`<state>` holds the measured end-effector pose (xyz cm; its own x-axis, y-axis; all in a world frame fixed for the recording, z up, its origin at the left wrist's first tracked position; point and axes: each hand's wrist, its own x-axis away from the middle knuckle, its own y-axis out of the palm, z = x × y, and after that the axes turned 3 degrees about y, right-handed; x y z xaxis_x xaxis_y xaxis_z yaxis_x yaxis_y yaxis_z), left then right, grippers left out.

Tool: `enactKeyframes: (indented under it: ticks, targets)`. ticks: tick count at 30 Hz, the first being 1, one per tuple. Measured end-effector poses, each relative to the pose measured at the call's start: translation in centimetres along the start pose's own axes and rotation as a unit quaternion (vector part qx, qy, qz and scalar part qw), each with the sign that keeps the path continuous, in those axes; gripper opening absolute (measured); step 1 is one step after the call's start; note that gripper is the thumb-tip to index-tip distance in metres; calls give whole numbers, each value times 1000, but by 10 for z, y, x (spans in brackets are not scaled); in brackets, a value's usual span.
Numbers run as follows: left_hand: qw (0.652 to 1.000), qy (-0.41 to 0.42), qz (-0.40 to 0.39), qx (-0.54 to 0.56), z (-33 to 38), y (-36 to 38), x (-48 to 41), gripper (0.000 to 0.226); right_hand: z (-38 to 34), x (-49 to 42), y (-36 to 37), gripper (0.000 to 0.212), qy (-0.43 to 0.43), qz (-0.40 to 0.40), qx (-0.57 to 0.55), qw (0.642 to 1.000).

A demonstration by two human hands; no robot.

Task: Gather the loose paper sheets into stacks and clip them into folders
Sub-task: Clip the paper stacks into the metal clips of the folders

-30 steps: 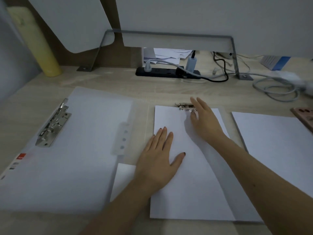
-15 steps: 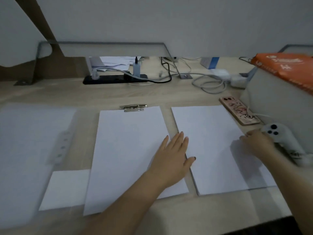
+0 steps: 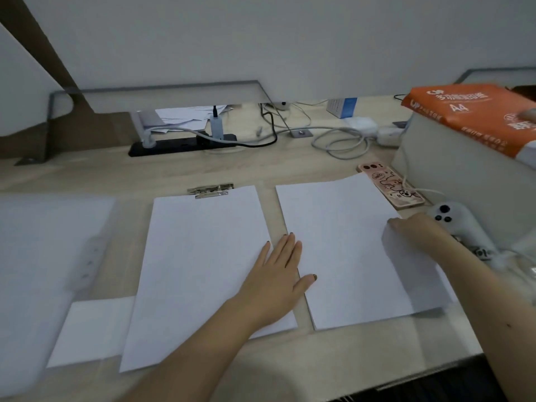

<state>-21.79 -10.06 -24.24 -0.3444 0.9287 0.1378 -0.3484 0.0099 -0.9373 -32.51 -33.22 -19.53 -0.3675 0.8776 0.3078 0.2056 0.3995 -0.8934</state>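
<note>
**Two paper stacks on the desk, one under a clip**

The clipped stack (image 3: 203, 271) lies in the middle of the wooden desk (image 3: 174, 172), its top edge tucked under a metal clip (image 3: 210, 191). The left hand (image 3: 278, 274) rests flat on this stack's right edge, fingers straight and together, thumb spread toward the gap between the stacks.

Just beside it on the right lies the loose stack (image 3: 342, 250), held by no clip. The right hand (image 3: 417, 230) sits on its right edge with the fingers bent down; whether they pinch a sheet or only press on it I cannot tell.

A translucent folder cover (image 3: 43, 250) lies at the far left; its contents are hazy. A small white sheet (image 3: 92, 329) pokes out from beneath the clipped stack.

An orange ream of A4 paper (image 3: 470, 117) sits on a grey box (image 3: 452, 181) at the right. A phone (image 3: 390, 185) and a white controller (image 3: 455, 224) lie near the right hand.
</note>
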Motion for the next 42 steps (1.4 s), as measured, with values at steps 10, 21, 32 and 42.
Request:
enactKeyframes:
  ticks: [10,21,32,42]
  targets:
    - [981,-36,21,188,0,-8,-5,61,5,24,-23,14,-76,11,-359,930]
    - [707,-136,225,657,-8,-96,32,21,-54,86,-32,9,-154,-47,-492,855]
    - [724,-262,342,539,-143,-114,176,22,-178,154,89,26,-219,-332,-485,778]
    - [722,-396,488,290,-266,-131,264,31,-243,205,171,24,-166,-394,-455,781]
